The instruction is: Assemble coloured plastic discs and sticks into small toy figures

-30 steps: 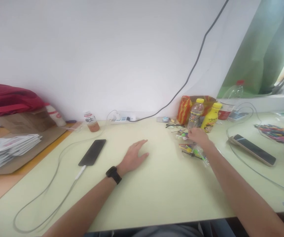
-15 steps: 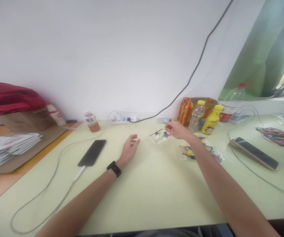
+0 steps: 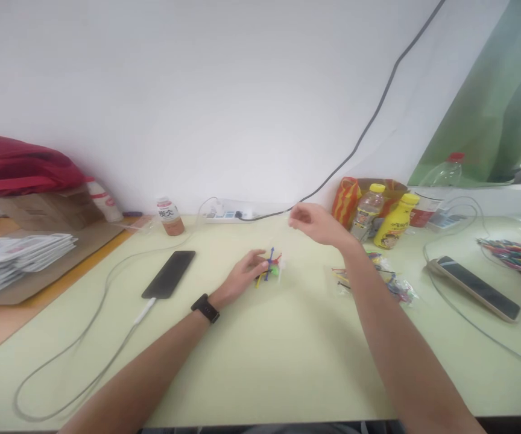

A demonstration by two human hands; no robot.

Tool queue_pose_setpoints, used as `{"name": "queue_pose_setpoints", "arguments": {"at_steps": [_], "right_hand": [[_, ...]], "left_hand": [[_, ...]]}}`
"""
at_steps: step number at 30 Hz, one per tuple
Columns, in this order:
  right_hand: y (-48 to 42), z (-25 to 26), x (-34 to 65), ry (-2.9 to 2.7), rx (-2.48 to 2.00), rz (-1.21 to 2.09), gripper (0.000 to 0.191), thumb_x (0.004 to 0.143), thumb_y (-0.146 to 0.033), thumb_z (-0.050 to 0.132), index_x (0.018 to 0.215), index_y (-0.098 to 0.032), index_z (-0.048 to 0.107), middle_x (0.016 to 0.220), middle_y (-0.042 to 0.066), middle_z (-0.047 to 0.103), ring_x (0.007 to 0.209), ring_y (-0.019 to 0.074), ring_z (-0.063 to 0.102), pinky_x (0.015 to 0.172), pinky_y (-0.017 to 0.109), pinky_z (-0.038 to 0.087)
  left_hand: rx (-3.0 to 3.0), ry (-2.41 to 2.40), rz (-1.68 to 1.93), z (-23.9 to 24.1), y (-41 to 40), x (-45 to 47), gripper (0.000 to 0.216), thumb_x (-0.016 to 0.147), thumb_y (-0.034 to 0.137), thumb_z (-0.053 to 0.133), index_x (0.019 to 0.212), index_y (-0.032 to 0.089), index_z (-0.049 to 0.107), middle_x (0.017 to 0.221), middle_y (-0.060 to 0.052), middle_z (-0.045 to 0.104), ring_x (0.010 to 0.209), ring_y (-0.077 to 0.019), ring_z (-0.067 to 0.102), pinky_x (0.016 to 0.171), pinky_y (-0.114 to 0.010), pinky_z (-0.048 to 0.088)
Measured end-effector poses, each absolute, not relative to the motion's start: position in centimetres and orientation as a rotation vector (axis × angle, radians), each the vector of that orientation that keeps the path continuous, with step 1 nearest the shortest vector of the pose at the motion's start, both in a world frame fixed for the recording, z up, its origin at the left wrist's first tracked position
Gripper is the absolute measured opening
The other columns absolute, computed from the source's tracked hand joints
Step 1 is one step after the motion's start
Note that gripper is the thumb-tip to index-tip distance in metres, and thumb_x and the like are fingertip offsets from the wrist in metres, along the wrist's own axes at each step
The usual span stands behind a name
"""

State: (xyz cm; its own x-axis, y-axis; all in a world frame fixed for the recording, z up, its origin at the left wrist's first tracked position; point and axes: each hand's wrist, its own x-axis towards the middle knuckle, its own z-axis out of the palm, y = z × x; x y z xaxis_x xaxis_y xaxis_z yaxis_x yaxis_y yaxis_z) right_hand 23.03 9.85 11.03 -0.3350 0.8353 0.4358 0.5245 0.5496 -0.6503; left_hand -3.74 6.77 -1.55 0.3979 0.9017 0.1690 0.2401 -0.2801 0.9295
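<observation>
A small clear bag of coloured ties (image 3: pixel 270 268) hangs just above the pale green table (image 3: pixel 260 361) near its middle. My right hand (image 3: pixel 312 223) is raised above it, fingers pinched on the bag's top edge. My left hand (image 3: pixel 242 277), with a black watch on the wrist, reaches in from the left and closes its fingertips on the bag's lower end. More clear bags of coloured ties (image 3: pixel 378 280) lie on the table to the right of my right forearm.
A black phone (image 3: pixel 169 274) on a white cable lies left of my hands. A second phone (image 3: pixel 477 288) lies at right, beside a heap of coloured ties (image 3: pixel 507 248). Bottles (image 3: pixel 389 220), a small brown bottle (image 3: pixel 169 217) and a power strip (image 3: pixel 228 213) line the wall.
My right hand picked a bag from the pile by the bottles and carried it left and up. My left hand lifted off the table and took hold of the bag's lower end.
</observation>
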Motion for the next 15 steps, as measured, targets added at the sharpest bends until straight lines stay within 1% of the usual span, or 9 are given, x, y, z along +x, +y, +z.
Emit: {"name": "queue_pose_setpoints", "arguments": {"at_steps": [2,4,5,7,9,10,12,14,15], "right_hand": [[10.8,10.6,24.5,-1.868,-1.114,0.568,0.012,0.089,-0.029,0.062,0.096,-0.019,0.063,0.088,0.004,0.072,0.077,0.0165,0.068,0.068,0.025,0.052],[11.9,9.6,26.3,-1.687,-1.243,0.563,0.019,0.085,-0.024,0.062,0.104,-0.02,0.063,0.083,0.003,0.071,0.07,0.0158,0.066,0.06,0.023,0.05],[12.5,8.8,27.3,-1.606,-1.327,0.576,0.021,0.083,-0.021,0.062,0.104,-0.02,0.064,0.082,0.003,0.071,0.068,0.0157,0.065,0.058,0.023,0.049],[13.6,7.0,29.2,-1.432,-1.507,0.643,0.016,0.08,-0.016,0.06,0.094,-0.017,0.068,0.082,0.007,0.073,0.067,0.0156,0.065,0.06,0.024,0.05],[14.2,5.1,30.5,-1.362,-1.568,0.667,0.017,0.082,-0.015,0.057,0.092,-0.013,0.071,0.088,0.012,0.074,0.069,0.0173,0.067,0.063,0.026,0.053],[14.5,4.3,30.8,-1.341,-1.578,0.676,0.02,0.084,-0.015,0.057,0.096,-0.011,0.071,0.093,0.015,0.075,0.072,0.0184,0.068,0.065,0.027,0.055],[14.7,2.9,31.0,-1.335,-1.565,0.693,0.03,0.088,-0.018,0.056,0.112,-0.009,0.071,0.105,0.018,0.076,0.083,0.0205,0.072,0.072,0.028,0.058],[14.9,2.2,30.7,-1.364,-1.535,0.705,0.041,0.092,-0.023,0.057,0.131,-0.013,0.066,0.119,0.017,0.074,0.099,0.0214,0.073,0.081,0.029,0.059],[15.0,2.0,30.4,-1.403,-1.531,0.677,0.045,0.093,-0.024,0.057,0.136,-0.016,0.064,0.125,0.016,0.073,0.107,0.0218,0.071,0.087,0.03,0.059]], "left_hand": [[1.828,1.02,0.907,-1.7,6.6,-3.6,0.053,0.093,0.055,0.067,0.135,0.024,0.059,0.122,-0.01,0.073,0.11,-0.0259,0.07,0.094,-0.04,0.057],[1.885,1.061,0.941,-2.0,6.6,-3.6,0.049,0.091,0.05,0.07,0.131,0.023,0.061,0.116,-0.009,0.074,0.099,-0.0233,0.071,0.085,-0.037,0.059],[1.911,1.078,0.963,-2.1,6.7,-3.7,0.047,0.09,0.048,0.071,0.129,0.022,0.063,0.112,-0.009,0.074,0.095,-0.0221,0.071,0.083,-0.036,0.059],[1.964,1.107,0.981,-2.3,6.9,-3.9,0.042,0.091,0.045,0.07,0.125,0.021,0.066,0.105,-0.008,0.074,0.089,-0.0203,0.071,0.08,-0.034,0.058],[2.017,1.143,0.969,-2.3,7.1,-4.2,0.039,0.092,0.046,0.068,0.122,0.021,0.068,0.099,-0.007,0.074,0.084,-0.0192,0.069,0.077,-0.032,0.057],[2.045,1.167,0.959,-2.2,7.1,-4.4,0.039,0.093,0.047,0.067,0.121,0.02,0.069,0.097,-0.006,0.074,0.082,-0.0188,0.068,0.075,-0.032,0.056],[2.103,1.206,0.934,-2.1,7.2,-4.8,0.041,0.093,0.05,0.066,0.121,0.02,0.069,0.094,-0.005,0.073,0.077,-0.0179,0.065,0.071,-0.031,0.054],[2.133,1.197,0.907,-1.9,7.2,-5.1,0.043,0.093,0.051,0.066,0.123,0.02,0.068,0.09,-0.004,0.072,0.074,-0.0171,0.063,0.069,-0.03,0.052],[2.126,1.178,0.896,-1.9,7.2,-5.2,0.043,0.093,0.051,0.065,0.123,0.02,0.068,0.088,-0.004,0.072,0.072,-0.0167,0.063,0.068,-0.029,0.051]]}}
